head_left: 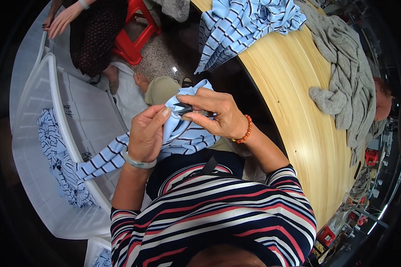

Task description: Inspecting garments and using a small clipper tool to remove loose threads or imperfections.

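In my right hand (pixel 219 111) is a small pair of dark thread snips (pixel 185 110), held between thumb and fingers with the blades pointing left. The blade tips touch or nearly touch the edge of a light blue garment with dark and white stripes (pixel 196 141). My left hand (pixel 148 133) pinches the plain blue edge of that garment between thumb and fingers, just left of the blades. The garment hangs over my lap, and a striped length of it stretches left to the rim of a white plastic bin (pixel 60 102). Whether the blades have thread between them is too small to tell.
Similar striped garments (pixel 60 164) lie in the bin at left. Right of me curves a light wooden table (pixel 294 98), bearing another striped garment (pixel 249 26) and grey knitwear (pixel 343 71). At the far left, another person's hand (pixel 63 21) shows near a red stool (pixel 136 35).
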The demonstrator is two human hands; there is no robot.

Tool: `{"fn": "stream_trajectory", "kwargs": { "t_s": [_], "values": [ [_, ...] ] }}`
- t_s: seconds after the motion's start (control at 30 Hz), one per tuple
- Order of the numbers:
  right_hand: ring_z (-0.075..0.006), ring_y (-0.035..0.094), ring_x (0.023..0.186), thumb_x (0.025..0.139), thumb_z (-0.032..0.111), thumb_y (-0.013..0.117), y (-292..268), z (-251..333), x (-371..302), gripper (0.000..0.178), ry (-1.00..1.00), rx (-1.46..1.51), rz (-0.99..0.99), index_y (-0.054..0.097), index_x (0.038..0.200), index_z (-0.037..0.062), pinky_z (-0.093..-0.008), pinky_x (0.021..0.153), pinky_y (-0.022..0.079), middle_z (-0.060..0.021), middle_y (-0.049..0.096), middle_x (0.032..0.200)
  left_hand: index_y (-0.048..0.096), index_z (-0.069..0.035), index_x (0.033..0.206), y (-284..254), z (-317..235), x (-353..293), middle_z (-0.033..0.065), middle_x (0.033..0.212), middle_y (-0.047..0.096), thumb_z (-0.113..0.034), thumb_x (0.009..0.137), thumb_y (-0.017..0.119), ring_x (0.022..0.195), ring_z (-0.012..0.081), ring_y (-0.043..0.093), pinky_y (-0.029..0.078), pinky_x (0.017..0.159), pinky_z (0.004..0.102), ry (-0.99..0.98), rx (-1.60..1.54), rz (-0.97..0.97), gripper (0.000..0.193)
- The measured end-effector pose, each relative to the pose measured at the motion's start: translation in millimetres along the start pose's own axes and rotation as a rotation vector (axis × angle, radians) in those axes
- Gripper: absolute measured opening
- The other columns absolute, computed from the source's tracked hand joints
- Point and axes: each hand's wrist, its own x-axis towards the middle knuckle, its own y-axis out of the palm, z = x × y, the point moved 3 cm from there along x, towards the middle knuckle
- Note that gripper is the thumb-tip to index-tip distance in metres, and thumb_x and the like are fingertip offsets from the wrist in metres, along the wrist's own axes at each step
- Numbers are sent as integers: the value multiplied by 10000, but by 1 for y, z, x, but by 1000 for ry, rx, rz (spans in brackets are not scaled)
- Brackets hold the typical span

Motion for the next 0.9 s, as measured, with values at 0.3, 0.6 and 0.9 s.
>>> {"fn": "stream_trajectory", "kwargs": {
  "t_s": [0.3, 0.6, 0.9],
  "values": [
    [-167, 503, 559, 813, 65, 733, -4, 2, 2, 329, -35, -42, -49, 696, 1137, 18, -288, 510, 389, -77, 535, 659, 590, 102, 1176, 5, 1, 3, 150, 1085, 664, -78, 981, 550, 978, 166, 642, 504, 907, 291, -12, -8, 24, 268],
    [-181, 531, 568, 810, 56, 730, -10, 2, 1, 339, 14, -51, -44, 690, 1145, 21, -290, 515, 410, -88, 560, 681, 592, 100, 1168, 7, 2, 9, 141, 1080, 663, -70, 978, 553, 968, 157, 640, 506, 892, 282, 5, -13, 39, 258],
    [-198, 579, 575, 804, 76, 745, -7, 0, 2, 314, -6, -17, -122, 707, 1114, 42, -285, 523, 439, -88, 586, 686, 585, 90, 1148, 4, 2, 10, 134, 1076, 660, -67, 979, 543, 976, 163, 634, 494, 899, 288, -47, -80, -2, 235]
  ]
}}
